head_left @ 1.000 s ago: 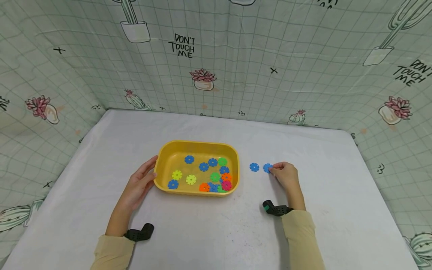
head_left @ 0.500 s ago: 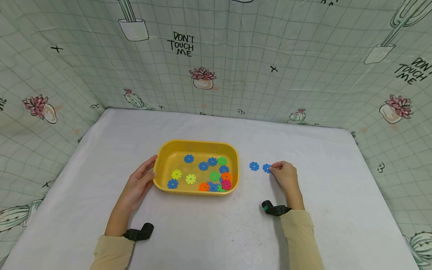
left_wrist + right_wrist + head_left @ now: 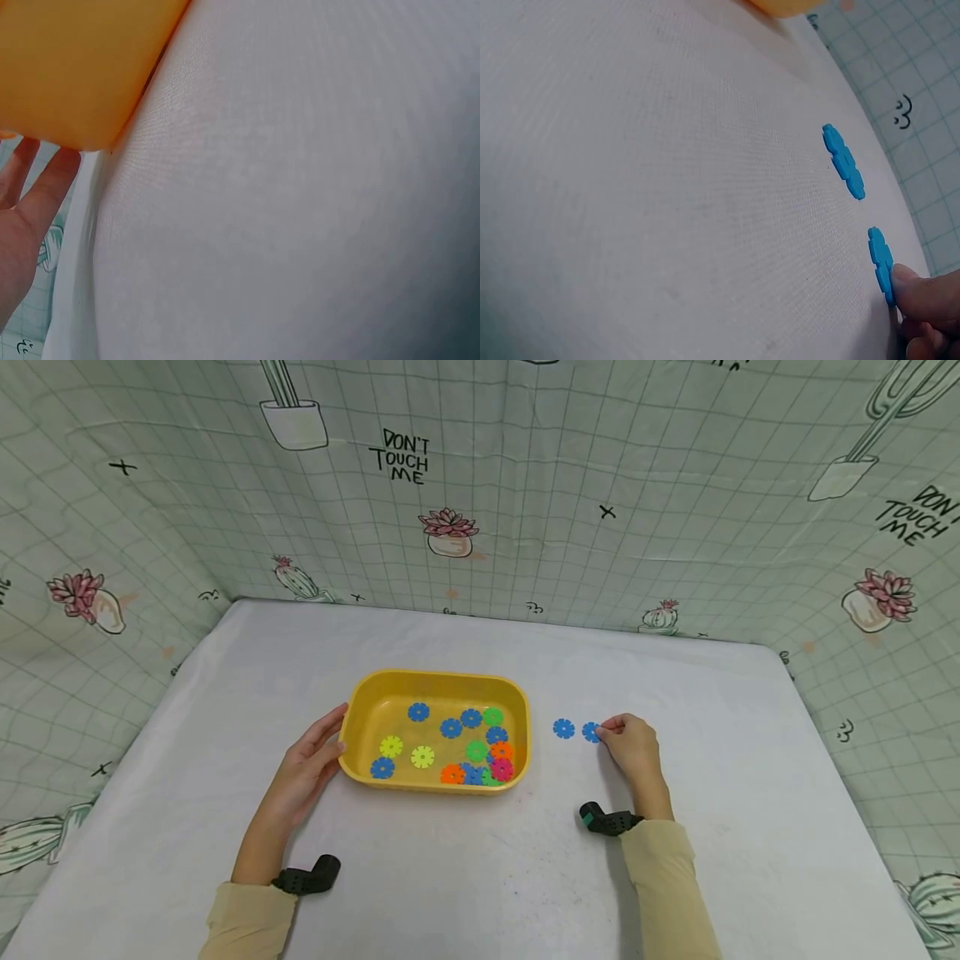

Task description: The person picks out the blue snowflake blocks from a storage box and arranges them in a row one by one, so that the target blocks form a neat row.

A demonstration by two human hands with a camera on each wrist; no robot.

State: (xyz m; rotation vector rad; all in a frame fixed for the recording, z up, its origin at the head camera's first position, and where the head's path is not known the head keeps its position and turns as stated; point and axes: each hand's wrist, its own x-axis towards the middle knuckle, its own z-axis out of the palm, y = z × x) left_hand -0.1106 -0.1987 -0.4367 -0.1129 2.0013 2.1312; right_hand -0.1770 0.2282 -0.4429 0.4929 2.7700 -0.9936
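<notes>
At the left end of the yellow tray (image 3: pixel 435 791), my left hand (image 3: pixel 306 768) touches the outer wall with fairly straight fingers. The left wrist view has the same fingers (image 3: pixel 51 184) against the tray's wall (image 3: pixel 75 75). Right of the tray, two blue notched interlocking discs lie side by side on the white cloth. Thumb and fingers of my right hand (image 3: pixel 633 752) pinch the right-hand blue disc (image 3: pixel 590 732) at its edge. The other blue disc (image 3: pixel 564 728) lies flat and untouched, slightly apart. In the right wrist view, my thumb (image 3: pixel 922 296) covers part of the pinched disc (image 3: pixel 881 259).
Inside the tray lie several notched discs: blue, two yellow (image 3: pixel 422 757), green (image 3: pixel 476 751), orange (image 3: pixel 452 774) and one pink (image 3: pixel 502 769), some overlapping at the right end. A white cloth (image 3: pixel 450 877) covers the table. Behind rises a patterned curtain (image 3: pixel 525 560).
</notes>
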